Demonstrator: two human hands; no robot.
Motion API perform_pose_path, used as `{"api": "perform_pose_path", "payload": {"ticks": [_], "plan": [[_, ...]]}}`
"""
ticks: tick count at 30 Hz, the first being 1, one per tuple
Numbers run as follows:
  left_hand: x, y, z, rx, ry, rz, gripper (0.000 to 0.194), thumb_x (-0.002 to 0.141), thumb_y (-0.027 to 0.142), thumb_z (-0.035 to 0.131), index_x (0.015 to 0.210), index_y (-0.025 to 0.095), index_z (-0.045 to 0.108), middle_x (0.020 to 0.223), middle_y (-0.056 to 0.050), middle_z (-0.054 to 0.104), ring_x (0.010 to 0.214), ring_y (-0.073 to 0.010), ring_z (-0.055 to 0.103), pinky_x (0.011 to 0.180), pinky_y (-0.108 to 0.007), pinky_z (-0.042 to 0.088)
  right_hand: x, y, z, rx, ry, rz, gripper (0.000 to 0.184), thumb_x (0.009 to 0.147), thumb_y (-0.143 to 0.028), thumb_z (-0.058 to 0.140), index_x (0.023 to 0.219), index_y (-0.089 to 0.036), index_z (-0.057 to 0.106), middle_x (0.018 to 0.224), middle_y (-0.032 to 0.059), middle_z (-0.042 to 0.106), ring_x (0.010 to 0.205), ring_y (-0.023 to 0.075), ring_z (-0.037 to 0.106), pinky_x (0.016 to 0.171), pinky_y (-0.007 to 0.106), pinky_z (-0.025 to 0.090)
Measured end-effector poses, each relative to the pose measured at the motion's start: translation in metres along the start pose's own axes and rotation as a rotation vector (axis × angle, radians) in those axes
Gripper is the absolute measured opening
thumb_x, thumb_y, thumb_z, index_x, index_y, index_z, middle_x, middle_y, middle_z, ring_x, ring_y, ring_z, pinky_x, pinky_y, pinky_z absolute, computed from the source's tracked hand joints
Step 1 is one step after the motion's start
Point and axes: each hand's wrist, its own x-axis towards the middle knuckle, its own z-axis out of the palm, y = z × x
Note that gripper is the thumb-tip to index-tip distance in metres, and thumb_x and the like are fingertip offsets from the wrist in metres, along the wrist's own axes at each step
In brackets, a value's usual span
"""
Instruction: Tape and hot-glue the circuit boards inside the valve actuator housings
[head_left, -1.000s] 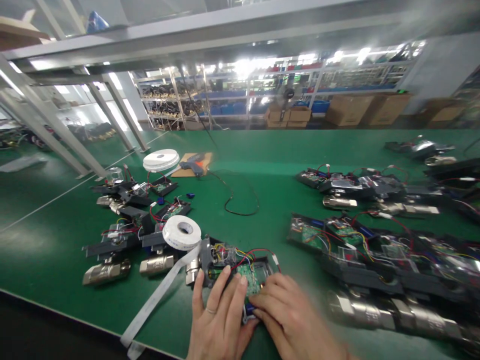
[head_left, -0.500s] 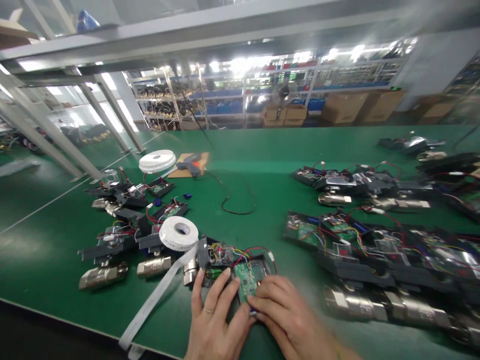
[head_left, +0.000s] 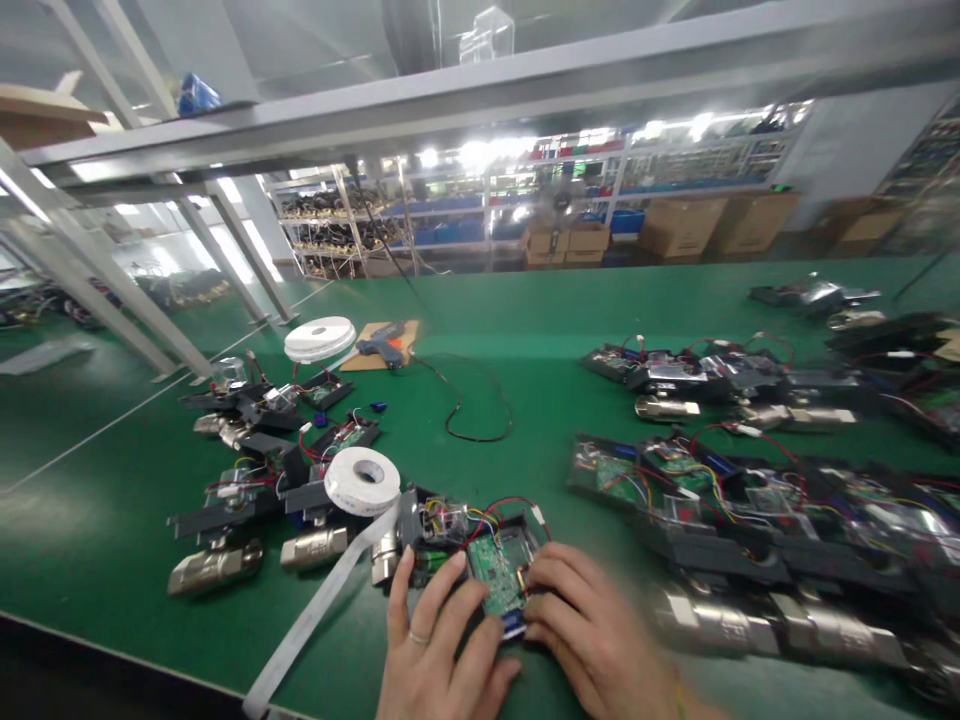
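In front of me lies an opened black plastic housing (head_left: pixel 525 530) with a green circuit board (head_left: pixel 493 572) and coloured wires, joined to a metal valve body (head_left: pixel 385 560). My left hand (head_left: pixel 450 630) grips the housing's left side, its bent fingers set apart along the edge and the thumb near the front. A blue cylindrical part (head_left: pixel 513 625) shows at the board's near end, between the hands. My right hand (head_left: pixel 581 620) has its fingers together, closed on the housing's right front edge beside the board. Its fingertips partly hide what they touch.
A roll of white tape (head_left: pixel 363 482) stands left, its strip (head_left: pixel 322 610) running to the table's front edge. Several similar valve units (head_left: pixel 750 540) line the right; more (head_left: pixel 225 500) lie left. Farther back are a glue gun (head_left: pixel 384 346), its cable and another white roll (head_left: pixel 320 338).
The right hand's fingers have shifted right, off the board's near corner, and more of the blue part shows. The left thumb has slid back a little. The camera view has tilted slightly.
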Motion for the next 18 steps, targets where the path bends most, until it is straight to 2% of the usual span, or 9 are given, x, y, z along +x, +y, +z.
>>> {"api": "perform_pose_path", "payload": {"ticks": [3, 4, 6, 8, 10, 13, 15, 18], "plan": [[0.009, -0.027, -0.027, 0.073, -0.078, 0.051, 0.021, 0.091, 0.037, 0.063, 0.102, 0.021, 0.07, 0.114, -0.009, 0.069, 0.124, -0.0276, 0.057, 0.122, -0.055, 0.027, -0.001, 0.008, -0.005, -0.171, 0.081, 0.034, 0.017, 0.1, -0.021, 0.048, 0.098, -0.023, 0.065, 0.112, 0.0088, 0.068, 0.114, 0.027, 0.059, 0.09, 0.042, 0.055], [0.013, -0.04, -0.037, 0.132, -0.116, 0.03, 0.027, 0.088, 0.033, 0.067, 0.111, 0.019, 0.067, 0.123, -0.013, 0.064, 0.127, -0.03, 0.054, 0.12, -0.055, 0.03, -0.002, 0.009, -0.004, -0.22, 0.122, 0.056, 0.015, 0.1, -0.025, 0.051, 0.101, -0.023, 0.066, 0.115, 0.0098, 0.068, 0.116, 0.0281, 0.059, 0.091, 0.043, 0.054], [0.023, -0.068, -0.055, 0.264, -0.158, -0.084, 0.046, 0.087, 0.032, 0.068, 0.128, 0.014, 0.057, 0.138, -0.02, 0.054, 0.132, -0.0357, 0.049, 0.114, -0.058, 0.036, -0.002, 0.005, 0.002, -0.276, 0.178, 0.076, 0.022, 0.096, -0.035, 0.057, 0.112, -0.023, 0.065, 0.122, 0.0119, 0.066, 0.119, 0.0306, 0.059, 0.091, 0.045, 0.054], [0.032, -0.096, -0.064, 0.355, -0.22, -0.204, 0.06, 0.09, 0.04, 0.063, 0.141, 0.013, 0.045, 0.146, -0.024, 0.046, 0.135, -0.0389, 0.046, 0.107, -0.059, 0.042, -0.001, -0.001, 0.015, -0.299, 0.177, 0.037, 0.038, 0.091, -0.044, 0.061, 0.121, -0.021, 0.063, 0.128, 0.0137, 0.064, 0.12, 0.033, 0.058, 0.09, 0.047, 0.054], [0.04, -0.119, -0.065, 0.371, -0.318, -0.284, 0.067, 0.093, 0.047, 0.057, 0.148, 0.015, 0.036, 0.15, -0.023, 0.042, 0.137, -0.0381, 0.044, 0.104, -0.057, 0.046, 0.002, -0.004, 0.029, -0.322, 0.166, -0.007, 0.038, 0.091, -0.039, 0.06, 0.124, -0.02, 0.062, 0.129, 0.0144, 0.064, 0.119, 0.0334, 0.059, 0.087, 0.048, 0.055], [0.047, -0.14, -0.057, 0.294, -0.438, -0.372, 0.065, 0.095, 0.047, 0.053, 0.15, 0.018, 0.034, 0.15, -0.02, 0.045, 0.139, -0.0347, 0.044, 0.108, -0.056, 0.044, 0.012, 0.006, 0.042, -0.329, 0.159, -0.006, 0.035, 0.09, -0.014, 0.05, 0.122, -0.02, 0.062, 0.124, 0.0136, 0.066, 0.116, 0.0304, 0.06, 0.088, 0.047, 0.054], [0.051, -0.146, -0.051, 0.257, -0.477, -0.402, 0.065, 0.093, 0.046, 0.055, 0.149, 0.019, 0.036, 0.147, -0.017, 0.051, 0.137, -0.0337, 0.048, 0.108, -0.057, 0.044, 0.021, 0.018, 0.04, -0.33, 0.163, -0.012, 0.041, 0.087, -0.004, 0.043, 0.119, -0.021, 0.064, 0.12, 0.0129, 0.068, 0.116, 0.0291, 0.06, 0.091, 0.048, 0.053], [0.058, -0.149, -0.045, 0.247, -0.469, -0.411, 0.06, 0.089, 0.043, 0.061, 0.143, 0.024, 0.043, 0.139, -0.012, 0.058, 0.128, -0.0324, 0.056, 0.104, -0.058, 0.046, 0.037, 0.019, 0.029, -0.356, 0.254, -0.009, 0.038, 0.088, -0.004, 0.041, 0.114, -0.018, 0.065, 0.121, 0.0158, 0.066, 0.121, 0.0315, 0.056, 0.096, 0.052, 0.049]]}}
